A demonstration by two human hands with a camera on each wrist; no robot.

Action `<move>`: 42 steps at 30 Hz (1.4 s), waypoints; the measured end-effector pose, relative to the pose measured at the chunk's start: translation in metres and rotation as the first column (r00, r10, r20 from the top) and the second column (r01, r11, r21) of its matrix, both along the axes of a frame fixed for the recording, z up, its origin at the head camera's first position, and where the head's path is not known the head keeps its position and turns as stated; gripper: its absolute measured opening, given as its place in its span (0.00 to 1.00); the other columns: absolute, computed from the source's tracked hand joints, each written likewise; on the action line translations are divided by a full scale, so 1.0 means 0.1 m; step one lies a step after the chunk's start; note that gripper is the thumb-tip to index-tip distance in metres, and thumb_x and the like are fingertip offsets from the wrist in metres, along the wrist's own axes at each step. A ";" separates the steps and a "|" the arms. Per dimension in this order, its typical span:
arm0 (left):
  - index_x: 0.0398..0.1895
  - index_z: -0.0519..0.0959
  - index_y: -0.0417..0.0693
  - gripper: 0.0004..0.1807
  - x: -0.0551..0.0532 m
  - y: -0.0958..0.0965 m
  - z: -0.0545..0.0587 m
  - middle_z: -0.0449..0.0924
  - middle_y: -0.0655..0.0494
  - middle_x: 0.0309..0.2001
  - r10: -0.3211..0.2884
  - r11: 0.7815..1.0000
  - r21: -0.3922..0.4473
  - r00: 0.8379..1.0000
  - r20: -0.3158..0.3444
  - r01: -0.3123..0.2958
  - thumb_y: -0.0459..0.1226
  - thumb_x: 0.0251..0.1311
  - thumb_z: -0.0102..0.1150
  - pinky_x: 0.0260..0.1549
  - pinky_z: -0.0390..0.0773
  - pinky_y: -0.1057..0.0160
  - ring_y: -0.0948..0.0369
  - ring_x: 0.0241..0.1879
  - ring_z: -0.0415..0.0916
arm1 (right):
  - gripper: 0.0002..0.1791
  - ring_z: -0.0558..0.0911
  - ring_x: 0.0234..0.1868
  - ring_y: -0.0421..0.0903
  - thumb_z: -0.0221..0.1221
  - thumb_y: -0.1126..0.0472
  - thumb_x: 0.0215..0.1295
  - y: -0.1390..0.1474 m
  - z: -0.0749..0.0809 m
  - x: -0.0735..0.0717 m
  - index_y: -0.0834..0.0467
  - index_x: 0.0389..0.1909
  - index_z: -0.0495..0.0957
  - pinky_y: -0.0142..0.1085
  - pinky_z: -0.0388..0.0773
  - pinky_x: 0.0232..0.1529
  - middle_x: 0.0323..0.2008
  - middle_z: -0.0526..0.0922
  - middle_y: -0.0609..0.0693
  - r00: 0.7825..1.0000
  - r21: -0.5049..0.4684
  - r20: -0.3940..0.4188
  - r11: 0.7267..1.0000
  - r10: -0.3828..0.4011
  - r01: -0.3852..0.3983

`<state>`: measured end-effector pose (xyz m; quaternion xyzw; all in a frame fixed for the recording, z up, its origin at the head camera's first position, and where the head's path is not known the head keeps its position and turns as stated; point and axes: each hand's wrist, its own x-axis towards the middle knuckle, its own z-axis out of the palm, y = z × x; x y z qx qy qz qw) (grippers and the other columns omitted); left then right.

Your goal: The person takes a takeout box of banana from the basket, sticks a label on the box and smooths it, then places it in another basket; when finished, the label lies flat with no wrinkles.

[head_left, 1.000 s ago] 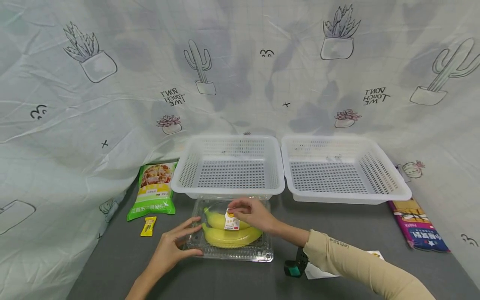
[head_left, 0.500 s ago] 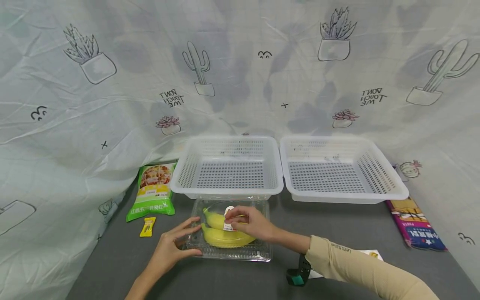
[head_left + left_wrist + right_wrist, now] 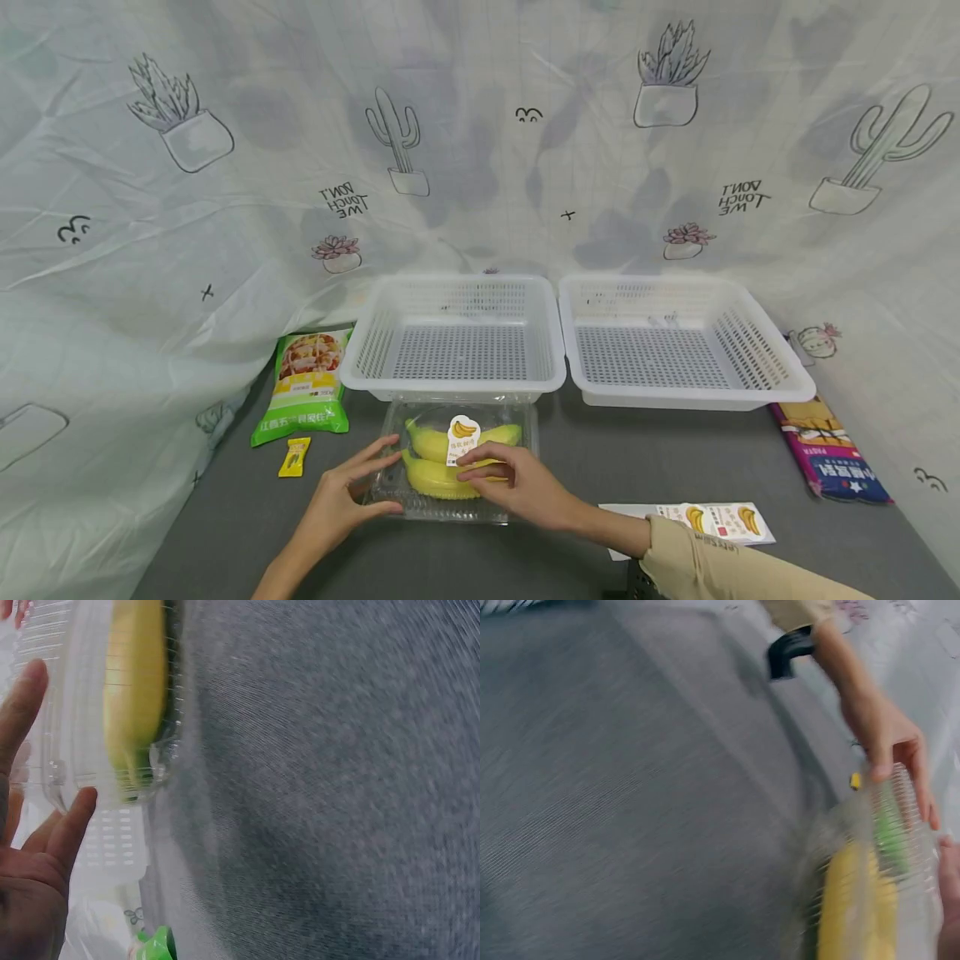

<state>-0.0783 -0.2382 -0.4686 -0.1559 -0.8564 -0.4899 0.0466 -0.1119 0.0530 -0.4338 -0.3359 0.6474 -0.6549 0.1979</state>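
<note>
A clear plastic clamshell box (image 3: 442, 510) lies in front of the left basket, with yellow bananas (image 3: 435, 477) inside. A white sticker (image 3: 459, 450) with a banana picture sits on its lid. My left hand (image 3: 337, 500) holds the box's left side, fingers and thumb spread along the edge; the left wrist view shows its fingertips (image 3: 84, 801) against the clear wall. Over the lid's right half, my right hand (image 3: 532, 492) has loosely bent fingers beside the sticker's lower edge, holding nothing visible. Part of the sticker and bananas is hidden behind it.
Two white baskets (image 3: 450, 385) (image 3: 697, 398) stand side by side at the back. A green food bag (image 3: 307, 392) and a small yellow packet (image 3: 294, 457) lie left. A purple pasta bag (image 3: 836, 458) lies right, and a strip of banana stickers (image 3: 720, 518) is near my right forearm.
My right hand has let go of the sticker's top and moved down and right across the lid, uncovering the sticker's banana picture. My left hand stays on the box.
</note>
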 end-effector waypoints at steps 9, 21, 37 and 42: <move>0.63 0.74 0.46 0.37 0.03 -0.05 0.03 0.57 0.51 0.72 -0.085 0.995 0.051 0.994 0.075 0.081 0.37 0.45 0.74 0.48 0.77 0.48 0.43 0.64 0.64 | 0.21 0.70 0.64 0.55 0.68 0.65 0.57 0.24 -0.34 0.31 0.57 0.52 0.78 0.38 0.73 0.58 0.66 0.66 0.60 0.695 -0.010 -0.674 0.943 -0.252 0.332; 0.58 0.78 0.42 0.23 -0.39 -0.34 0.22 0.65 0.48 0.68 0.164 0.985 -0.003 0.948 -0.273 -0.172 0.28 0.56 0.65 0.50 0.74 0.73 0.66 0.61 0.69 | 0.55 0.30 0.70 0.72 0.76 0.51 0.45 0.19 -0.54 0.46 0.48 0.74 0.57 0.77 0.51 0.52 0.73 0.18 0.55 0.879 0.227 -0.288 0.864 -0.381 0.449; 0.29 0.84 0.41 0.16 -1.32 -0.64 0.42 0.52 0.35 0.71 0.157 0.909 -0.390 0.988 0.002 -0.144 0.46 0.50 0.71 0.45 0.72 0.44 0.34 0.54 0.69 | 0.27 0.42 0.73 0.64 0.69 0.59 0.53 0.08 -0.63 0.36 0.62 0.53 0.75 0.49 0.60 0.63 0.75 0.34 0.59 0.867 0.029 -0.093 0.869 -0.490 0.494; 0.28 0.83 0.41 0.17 -1.34 -0.62 0.45 0.52 0.33 0.70 0.140 0.907 -0.400 0.990 -0.008 -0.132 0.46 0.46 0.73 0.32 0.74 0.55 0.46 0.36 0.77 | 0.20 0.41 0.73 0.62 0.69 0.61 0.52 0.10 -0.55 0.37 0.63 0.44 0.76 0.37 0.58 0.65 0.75 0.34 0.59 0.862 0.029 -0.028 0.862 -0.506 0.507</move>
